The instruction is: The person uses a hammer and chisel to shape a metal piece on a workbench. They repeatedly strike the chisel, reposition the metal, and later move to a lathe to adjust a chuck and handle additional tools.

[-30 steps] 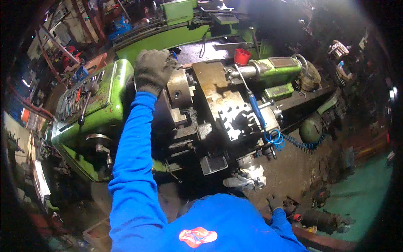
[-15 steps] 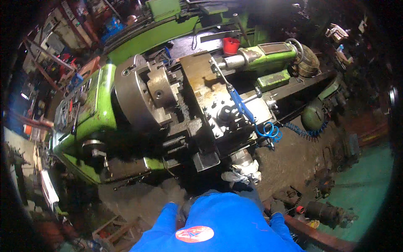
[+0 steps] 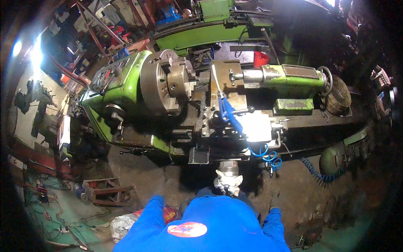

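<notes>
Both my arms, in blue sleeves, hang at my sides. Past the cuff of my left sleeve (image 3: 154, 203), my left hand is a dim blur against the dark floor. Beyond the cuff of my right sleeve (image 3: 273, 215), my right hand is just as hard to make out, its fingers lost in shadow. In front of me stands a green lathe with a large steel chuck (image 3: 161, 82). A blue air blow gun (image 3: 228, 113) with a coiled hose lies across its tool post and carriage. A white rag (image 3: 228, 181) drapes over the carriage handwheel, nearest my body.
The green tailstock (image 3: 289, 77) and its handwheel are on the right. Behind the bed sits a red bucket (image 3: 260, 59). Tools lie on the headstock top (image 3: 111, 77). A rusty metal frame (image 3: 107, 191) and a silvery bag (image 3: 122, 227) are on the floor at my left.
My view has turned left and levelled, so the lathe now lies straighter across it. The rusty frame and bag at my left show more fully. The blow gun remains on the carriage.
</notes>
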Tool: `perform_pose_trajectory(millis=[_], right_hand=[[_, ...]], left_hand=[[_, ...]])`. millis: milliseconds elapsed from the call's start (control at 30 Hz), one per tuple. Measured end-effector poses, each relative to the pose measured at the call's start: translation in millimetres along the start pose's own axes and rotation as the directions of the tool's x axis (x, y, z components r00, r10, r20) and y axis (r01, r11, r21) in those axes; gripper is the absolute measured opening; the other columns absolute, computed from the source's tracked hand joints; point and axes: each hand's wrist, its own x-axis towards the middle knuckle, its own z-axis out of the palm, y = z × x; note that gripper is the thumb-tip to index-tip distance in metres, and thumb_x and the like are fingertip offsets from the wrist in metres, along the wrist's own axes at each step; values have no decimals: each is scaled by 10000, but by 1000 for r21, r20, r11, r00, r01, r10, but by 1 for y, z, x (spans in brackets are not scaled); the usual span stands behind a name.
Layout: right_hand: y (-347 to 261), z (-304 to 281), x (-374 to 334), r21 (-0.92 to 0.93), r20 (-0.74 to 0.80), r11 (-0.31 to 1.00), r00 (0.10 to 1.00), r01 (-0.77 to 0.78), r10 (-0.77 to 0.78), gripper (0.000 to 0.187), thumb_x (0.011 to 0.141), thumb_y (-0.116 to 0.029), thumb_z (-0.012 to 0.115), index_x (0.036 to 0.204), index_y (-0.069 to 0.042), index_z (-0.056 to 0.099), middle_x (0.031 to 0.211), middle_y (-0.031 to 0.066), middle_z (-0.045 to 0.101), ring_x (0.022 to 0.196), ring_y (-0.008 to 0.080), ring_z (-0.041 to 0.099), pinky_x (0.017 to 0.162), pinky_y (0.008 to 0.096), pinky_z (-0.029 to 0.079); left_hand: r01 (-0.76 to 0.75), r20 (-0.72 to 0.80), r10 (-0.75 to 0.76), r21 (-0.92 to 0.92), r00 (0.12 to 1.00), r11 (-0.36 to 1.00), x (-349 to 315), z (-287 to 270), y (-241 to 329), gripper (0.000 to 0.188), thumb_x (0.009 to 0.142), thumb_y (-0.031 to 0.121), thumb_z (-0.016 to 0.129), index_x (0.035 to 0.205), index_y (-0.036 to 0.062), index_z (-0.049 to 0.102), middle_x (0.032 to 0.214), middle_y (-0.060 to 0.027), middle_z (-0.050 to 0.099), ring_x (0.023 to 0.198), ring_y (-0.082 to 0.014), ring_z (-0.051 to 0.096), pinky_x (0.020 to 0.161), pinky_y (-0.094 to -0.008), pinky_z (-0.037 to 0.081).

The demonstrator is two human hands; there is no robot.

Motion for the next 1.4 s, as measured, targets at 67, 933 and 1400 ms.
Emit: perform_pose_trajectory(millis=[67, 933, 1400], right_hand=[[-3, -13, 23, 86, -15, 996, 1000, -6, 7, 448, 1096, -350, 618, 1376, -17, 723, 1408, 286, 707, 1299, 448, 669, 1111, 554, 532], [-368, -442, 212, 13, -824, 683, 395, 730, -406, 488, 1147, -218, 637, 1579, 2, 593, 1584, 217, 605, 1445, 370, 581, 1244, 465, 449], [-488, -471, 358, -270, -718, 668, 317, 693, -619, 543, 1021, -205, 692, 1549, -81, 668, 1557, 192, 673, 1437, 383, 628, 1232, 477, 467]], left_hand=[[-149, -128, 160, 93, 979, 984, -12, -24, 91, 593, 1015, 443, 730, 1417, 9, 687, 1437, -259, 703, 1323, -455, 654, 1153, -579, 497], [-484, -557, 120, -572, 822, 662, 58, -73, 441, 478, 1169, 295, 615, 1528, -21, 605, 1565, -284, 611, 1432, -458, 592, 1221, -494, 471], [-376, -434, 165, -463, 886, 802, 52, -77, 427, 698, 1047, 137, 740, 1696, 53, 497, 1672, -144, 573, 1498, -244, 573, 1263, -388, 445]])
